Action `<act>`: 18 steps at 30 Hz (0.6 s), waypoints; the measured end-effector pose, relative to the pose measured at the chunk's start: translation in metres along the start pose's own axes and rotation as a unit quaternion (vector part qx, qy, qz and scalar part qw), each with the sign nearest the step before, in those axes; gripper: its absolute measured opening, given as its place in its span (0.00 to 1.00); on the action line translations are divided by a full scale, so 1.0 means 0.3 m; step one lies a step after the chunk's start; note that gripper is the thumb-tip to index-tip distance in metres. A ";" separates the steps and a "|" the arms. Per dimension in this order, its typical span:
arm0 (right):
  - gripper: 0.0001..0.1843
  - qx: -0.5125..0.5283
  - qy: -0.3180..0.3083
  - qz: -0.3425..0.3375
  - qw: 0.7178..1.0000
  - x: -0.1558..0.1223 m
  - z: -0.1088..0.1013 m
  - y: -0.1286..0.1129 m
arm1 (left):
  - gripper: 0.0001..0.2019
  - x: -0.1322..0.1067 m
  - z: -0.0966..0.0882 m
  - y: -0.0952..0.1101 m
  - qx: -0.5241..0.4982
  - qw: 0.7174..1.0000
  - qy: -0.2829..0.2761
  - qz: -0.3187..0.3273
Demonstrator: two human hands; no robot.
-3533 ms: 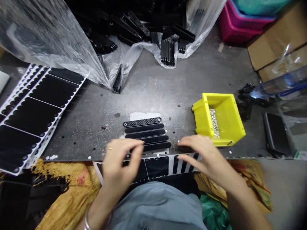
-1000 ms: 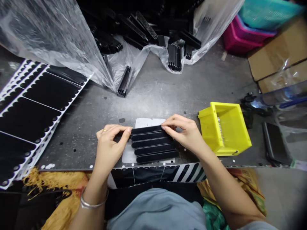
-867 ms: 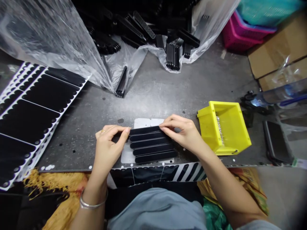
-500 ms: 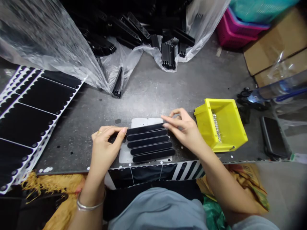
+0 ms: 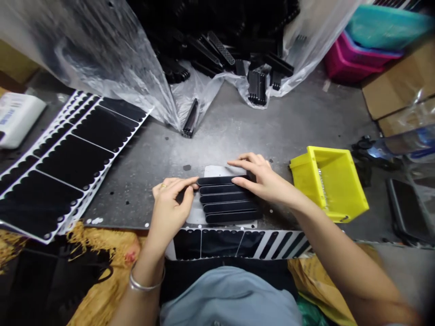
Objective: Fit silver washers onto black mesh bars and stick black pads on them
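Observation:
Several black rounded-end strips [image 5: 226, 198] lie side by side in a row on a pale sheet [image 5: 217, 170] near the table's front edge. My left hand [image 5: 174, 197] is at their left side, its index fingertip touching the left end of the farthest strip [image 5: 215, 181]. Its thumb is slightly apart from the index finger. From the right, my right hand [image 5: 260, 176] reaches over the strips with its fingers stretched out. Its thumb rests on the right part of the farthest strip, and the hand hides the right ends of some strips.
A yellow bin [image 5: 346, 181] with small shiny metal pieces stands to the right, near a dark phone [image 5: 409, 208]. Black sticker sheets [image 5: 78, 154] lie at left. Behind, a clear plastic bag [image 5: 136, 63] spills black plastic parts [image 5: 257, 86]. Pink baskets [image 5: 350, 59] stand at back right.
The farthest strip has turned from a slight tilt to lie almost parallel with the others. My right thumb has come down onto it, and my left thumb has drawn back. The whole view has shifted.

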State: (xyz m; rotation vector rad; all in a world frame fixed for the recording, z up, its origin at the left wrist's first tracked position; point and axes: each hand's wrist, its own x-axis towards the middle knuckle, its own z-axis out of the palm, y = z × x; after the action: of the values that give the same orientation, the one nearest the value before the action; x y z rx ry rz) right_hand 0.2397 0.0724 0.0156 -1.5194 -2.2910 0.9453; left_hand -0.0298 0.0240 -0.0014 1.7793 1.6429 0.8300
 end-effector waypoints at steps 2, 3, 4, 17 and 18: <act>0.25 -0.013 -0.036 -0.007 0.999 0.043 0.003 -0.020 | 0.14 -0.004 0.004 -0.006 -0.001 1.000 -0.001 0.001; 0.26 -0.016 -0.051 -0.009 0.999 0.063 0.003 -0.032 | 0.15 -0.006 0.006 -0.009 -0.004 1.000 -0.002 0.000; 0.27 -0.016 -0.065 -0.012 0.998 0.083 0.004 -0.044 | 0.15 -0.007 0.008 -0.011 -0.009 1.000 -0.002 -0.001; 0.17 0.025 -0.005 -0.022 0.999 0.169 0.036 -0.174 | 0.15 -0.010 -0.026 0.026 0.086 0.996 0.005 0.009; 0.16 0.050 0.054 -0.020 0.997 0.126 -0.003 -0.176 | 0.18 -0.013 -0.023 0.046 0.115 0.993 0.006 0.031</act>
State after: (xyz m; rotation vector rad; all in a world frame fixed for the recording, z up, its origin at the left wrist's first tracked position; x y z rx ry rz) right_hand 0.1848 0.0929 0.0436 -1.4436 -2.1583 0.9289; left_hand -0.0264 0.0189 0.0135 1.9941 1.7567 0.7022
